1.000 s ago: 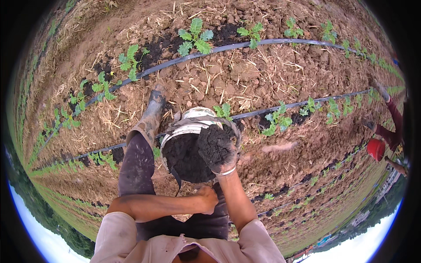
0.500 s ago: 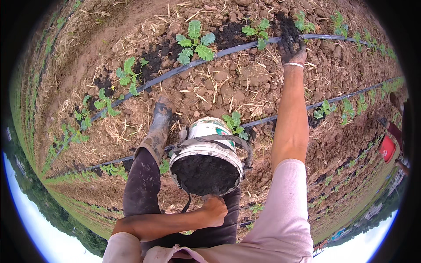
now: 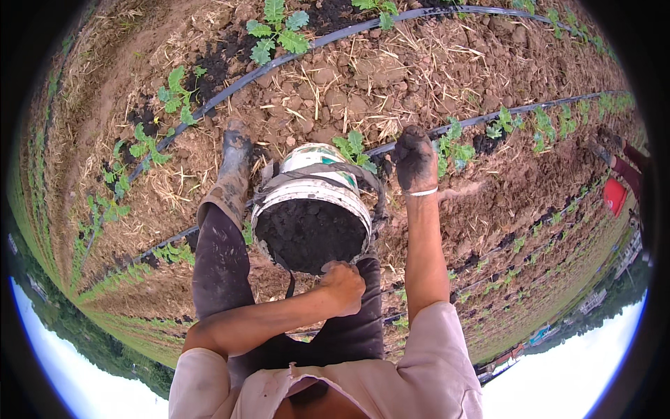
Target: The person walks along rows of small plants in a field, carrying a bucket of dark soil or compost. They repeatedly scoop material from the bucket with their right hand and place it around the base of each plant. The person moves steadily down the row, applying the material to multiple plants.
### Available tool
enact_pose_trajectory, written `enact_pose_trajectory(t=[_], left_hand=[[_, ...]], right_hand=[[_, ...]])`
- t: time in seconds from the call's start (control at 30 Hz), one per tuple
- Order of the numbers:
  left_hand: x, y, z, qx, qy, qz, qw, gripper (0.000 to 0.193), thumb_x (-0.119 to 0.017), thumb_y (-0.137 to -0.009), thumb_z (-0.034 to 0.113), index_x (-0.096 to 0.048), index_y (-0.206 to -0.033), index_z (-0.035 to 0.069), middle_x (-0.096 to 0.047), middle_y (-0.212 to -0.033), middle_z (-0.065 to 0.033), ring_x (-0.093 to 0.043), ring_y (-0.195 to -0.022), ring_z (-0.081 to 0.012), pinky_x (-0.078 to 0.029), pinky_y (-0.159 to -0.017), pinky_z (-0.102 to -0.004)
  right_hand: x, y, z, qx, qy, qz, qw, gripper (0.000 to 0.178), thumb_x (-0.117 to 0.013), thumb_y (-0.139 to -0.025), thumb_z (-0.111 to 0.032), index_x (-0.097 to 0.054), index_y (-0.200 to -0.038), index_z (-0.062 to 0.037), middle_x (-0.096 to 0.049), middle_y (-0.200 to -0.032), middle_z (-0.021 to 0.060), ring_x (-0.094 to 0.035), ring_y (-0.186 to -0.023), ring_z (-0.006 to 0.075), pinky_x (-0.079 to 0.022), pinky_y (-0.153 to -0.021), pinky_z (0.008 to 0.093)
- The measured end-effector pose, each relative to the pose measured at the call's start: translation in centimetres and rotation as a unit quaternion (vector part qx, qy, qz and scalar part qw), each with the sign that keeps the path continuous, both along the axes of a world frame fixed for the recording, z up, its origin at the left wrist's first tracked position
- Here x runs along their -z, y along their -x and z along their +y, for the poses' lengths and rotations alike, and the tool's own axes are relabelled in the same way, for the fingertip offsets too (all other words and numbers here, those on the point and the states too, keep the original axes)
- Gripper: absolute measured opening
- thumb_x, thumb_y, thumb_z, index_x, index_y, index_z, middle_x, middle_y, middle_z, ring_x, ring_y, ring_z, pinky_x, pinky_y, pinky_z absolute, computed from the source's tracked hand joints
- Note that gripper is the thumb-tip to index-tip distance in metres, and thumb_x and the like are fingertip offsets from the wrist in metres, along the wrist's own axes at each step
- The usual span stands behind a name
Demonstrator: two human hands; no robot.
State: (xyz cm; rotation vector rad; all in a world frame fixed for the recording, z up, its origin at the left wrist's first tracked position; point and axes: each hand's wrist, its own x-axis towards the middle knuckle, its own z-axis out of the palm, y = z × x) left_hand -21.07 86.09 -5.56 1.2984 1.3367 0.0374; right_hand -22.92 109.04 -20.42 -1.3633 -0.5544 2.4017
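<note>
A white bucket [image 3: 283, 172], smeared with dirt, tilts toward me between my legs and holds dark, crumbly soil-like material [image 3: 310, 234]. At its near rim my left hand [image 3: 342, 288] is closed and grips the edge. My right hand [image 3: 417, 160], coated black and wearing a pale band at the wrist, hangs to the right of the bucket above the nearer drip line. Its fingers look bent away and are too dark to make out. A dark strap [image 3: 317, 170] lies across the bucket's side.
Leafy seedlings [image 3: 279, 31] grow along a black drip hose [image 3: 237, 85], with dark material around them. A nearer hose [image 3: 523, 109] runs behind the bucket. My boot [image 3: 236, 157] stands left of it. Far right, another person works beside a red container [image 3: 614, 196].
My right hand has left the dark patch by the far hose and come back toward me, near the bucket. My left hand stays on the rim. The view has shifted.
</note>
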Motion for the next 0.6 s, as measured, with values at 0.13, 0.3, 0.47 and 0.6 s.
enact_pose_trajectory(t=[0.13, 0.3, 0.47, 0.6], left_hand=[[0.6, -1.1, 0.0, 0.003, 0.021, -0.01, 1.0, 0.027, -0.056, -0.072, 0.021, -0.069, -0.086, 0.002, -0.064, -0.091, -0.0186, -0.063, -0.083, -0.0328, -0.048, -0.071, -0.0439], [1.2, -2.0, -0.2, 0.03, 0.039, -0.025, 0.999, 0.029, -0.057, -0.071, 0.022, -0.068, -0.088, 0.001, -0.064, -0.092, -0.0192, -0.063, -0.083, -0.0325, -0.049, -0.071, -0.0439], [1.4, -3.2, -1.5, 0.038, 0.037, -0.029, 0.998, 0.038, -0.062, -0.07, 0.025, -0.064, -0.098, -0.001, -0.063, -0.097, -0.0207, -0.063, -0.087, -0.0346, -0.049, -0.07, -0.0462], [1.1, -3.5, -1.6, 0.077, 0.038, -0.052, 0.995, 0.04, -0.063, -0.071, 0.027, -0.062, -0.1, -0.001, -0.062, -0.097, -0.0213, -0.062, -0.087, -0.0357, -0.051, -0.071, -0.0455]], right_hand=[[-0.9, -6.7, -1.6, 0.02, 0.045, 0.027, 0.998, 0.025, -0.062, -0.076, -0.006, -0.06, -0.101, -0.0038, -0.059, -0.084, 0.0037, -0.05, -0.067, 0.0175, -0.043, -0.061, 0.0297], [2.0, -14.0, 2.6, 0.169, 0.041, -0.065, 0.983, 0.029, -0.061, -0.078, -0.01, -0.061, -0.106, -0.005, -0.064, -0.089, 0.0065, -0.057, -0.07, 0.0187, -0.047, -0.059, 0.0301], [6.8, -16.7, 13.1, 0.208, -0.16, -0.234, 0.936, 0.028, -0.058, -0.079, 0.001, -0.061, -0.106, -0.0052, -0.059, -0.071, 0.0054, -0.053, -0.052, 0.0161, -0.043, -0.042, 0.0253], [14.1, -19.6, 22.4, -0.036, -0.346, -0.387, 0.854, 0.033, -0.058, -0.085, -0.011, -0.063, -0.116, -0.0071, -0.067, -0.084, 0.0057, -0.058, -0.061, 0.0126, -0.049, -0.053, 0.0261]])
